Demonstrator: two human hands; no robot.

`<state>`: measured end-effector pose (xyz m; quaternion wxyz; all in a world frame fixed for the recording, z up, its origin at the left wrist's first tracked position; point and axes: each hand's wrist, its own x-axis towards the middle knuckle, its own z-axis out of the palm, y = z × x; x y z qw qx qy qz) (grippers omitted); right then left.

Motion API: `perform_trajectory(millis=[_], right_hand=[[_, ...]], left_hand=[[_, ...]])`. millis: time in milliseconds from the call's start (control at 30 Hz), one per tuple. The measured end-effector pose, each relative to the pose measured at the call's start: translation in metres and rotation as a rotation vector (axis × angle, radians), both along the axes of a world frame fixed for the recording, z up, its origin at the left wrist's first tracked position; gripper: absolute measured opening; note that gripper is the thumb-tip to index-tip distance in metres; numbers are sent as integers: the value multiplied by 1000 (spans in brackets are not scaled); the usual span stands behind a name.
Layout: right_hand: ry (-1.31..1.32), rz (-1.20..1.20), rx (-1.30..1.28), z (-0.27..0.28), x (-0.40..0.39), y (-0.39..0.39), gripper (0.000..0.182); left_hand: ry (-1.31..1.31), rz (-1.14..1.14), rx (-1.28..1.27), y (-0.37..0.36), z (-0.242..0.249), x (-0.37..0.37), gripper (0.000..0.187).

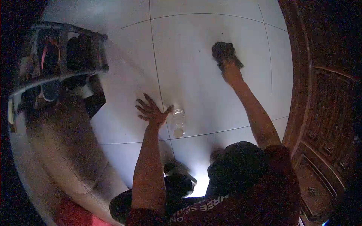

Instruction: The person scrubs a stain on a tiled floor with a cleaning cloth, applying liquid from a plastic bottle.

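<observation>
Cloth [223,51], dark and bunched, on tiled floor [192,71] beneath right hand [230,71], finger spacing there impossible to tell; left hand [153,113] with fingers spread apart, just beside clear bottle [178,123].

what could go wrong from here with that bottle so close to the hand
The clear bottle sits right by the thumb of the spread left hand, so a small shift might knock it. The right hand is far out at the dark cloth; leaning further could cost balance.
</observation>
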<state>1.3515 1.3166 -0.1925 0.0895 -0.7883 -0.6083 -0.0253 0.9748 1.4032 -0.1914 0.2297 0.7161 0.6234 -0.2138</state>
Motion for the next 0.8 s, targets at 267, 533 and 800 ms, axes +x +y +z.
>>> perform_trajectory(millis=[267, 533, 800], right_hand=[[42, -35, 67, 10, 51, 61, 57], [-26, 111, 121, 21, 21, 15, 58], [-41, -34, 253, 12, 16, 17, 56]], left_hand=[[-55, 4, -22, 2, -2, -2, 151], [-32, -7, 15, 1, -4, -1, 152], [-35, 20, -36, 4, 4, 2, 153]])
